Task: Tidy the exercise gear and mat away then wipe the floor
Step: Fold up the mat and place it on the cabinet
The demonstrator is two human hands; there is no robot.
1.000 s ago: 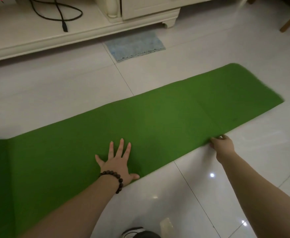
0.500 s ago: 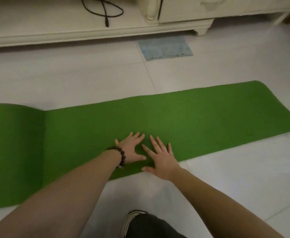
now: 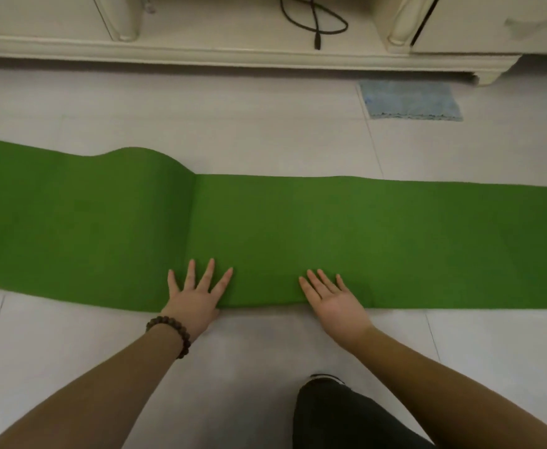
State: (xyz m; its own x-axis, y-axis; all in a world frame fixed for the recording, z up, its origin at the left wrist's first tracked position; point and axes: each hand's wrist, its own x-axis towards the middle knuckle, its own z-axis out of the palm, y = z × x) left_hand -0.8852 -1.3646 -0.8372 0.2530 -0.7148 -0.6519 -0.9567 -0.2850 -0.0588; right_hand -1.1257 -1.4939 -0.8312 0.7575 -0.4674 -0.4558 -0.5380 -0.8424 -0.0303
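Note:
A green exercise mat [image 3: 298, 234] lies folded lengthwise across the white tiled floor, running off both sides of the view. A crease stands left of centre, and the mat bulges up just left of it. My left hand [image 3: 197, 296], with a bead bracelet on the wrist, presses flat on the mat's near edge, fingers spread. My right hand [image 3: 333, 299] lies flat on the same edge a little to the right, fingers apart. Neither hand holds anything.
A light blue cloth [image 3: 410, 100] lies on the floor beyond the mat, at the foot of a cream cabinet [image 3: 233, 50]. A black cable [image 3: 314, 21] lies on the cabinet's low shelf. My dark trouser leg and shoe [image 3: 337, 409] are below my right arm.
My right hand let go of the mat's edge on the right and came beside the left hand, then both spread apart along the near edge. The view swung left.

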